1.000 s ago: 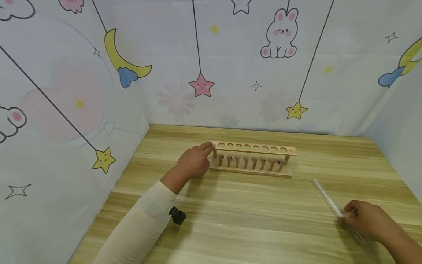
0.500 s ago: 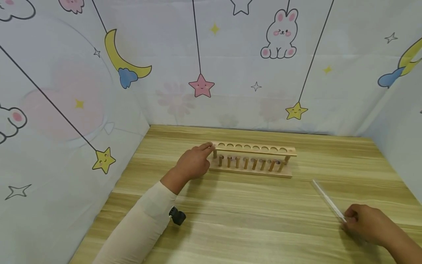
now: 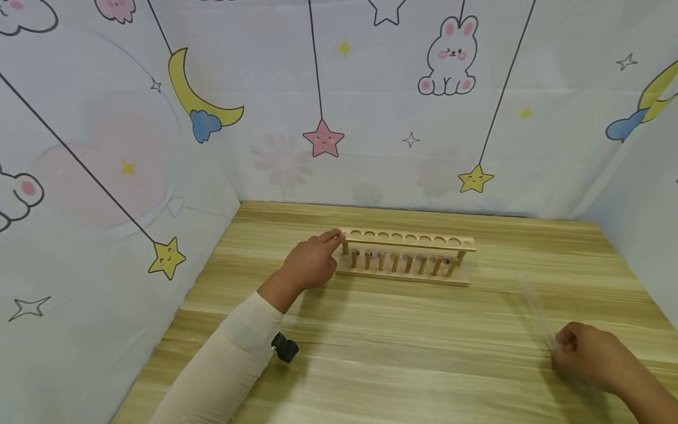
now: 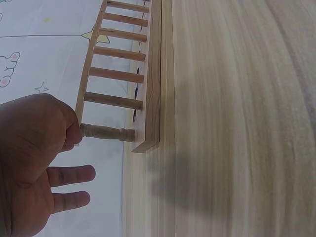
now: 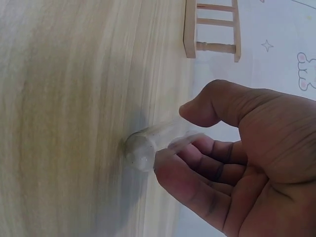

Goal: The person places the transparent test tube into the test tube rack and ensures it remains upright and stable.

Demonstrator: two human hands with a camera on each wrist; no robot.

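A wooden test tube rack (image 3: 405,244) stands on the table, with a row of round holes in its top board and several pegs along its base. At the rack's left end, my left hand (image 3: 309,262) pinches the top board; the left wrist view shows two other fingers (image 4: 71,175) held straight, away from the rack. To the right of the rack, my right hand (image 3: 590,356) holds a clear test tube (image 5: 143,152) between thumb and fingers. The tube is tilted, its rounded end near the tabletop in the right wrist view. It is blurred in the head view.
The wood-grain table (image 3: 402,353) extends around the rack. White cloth (image 3: 371,171) with cartoon prints hangs behind it and at both sides. A small black device (image 3: 286,347) sits beside the left sleeve (image 3: 228,353).
The test tube has swung in my right hand, its far end moving right and looking blurred now. My right hand has shifted only slightly. Left hand and rack have stayed put.
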